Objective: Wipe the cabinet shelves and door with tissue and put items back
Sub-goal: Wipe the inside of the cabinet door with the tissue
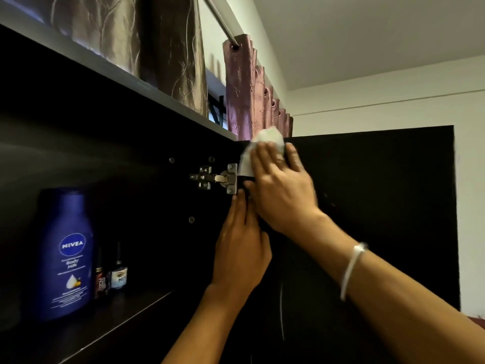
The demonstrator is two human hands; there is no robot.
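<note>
Cabinet door (380,206) stands swung open to the right, inner face toward the camera, so that face and the hinge side are reachable. Shelf (110,319) sits at lower left, its front edge running down toward the frame bottom. Blue body milk bottle (65,256) stands upright near the shelf's left end, two small bottles (110,271) just beside it on its right, all set back from the front edge, likely already put back.

Right hand (283,185) presses the tissue (262,151) flat on the door's top corner by the hinge (217,178), fingers straight and spread, no pinch. Flat palm gives even wiping pressure.

Left hand (241,256) lies on the door's hinge edge just below the hinge, fingers extended, holding nothing; probably steadying the door against the wipe.
</note>
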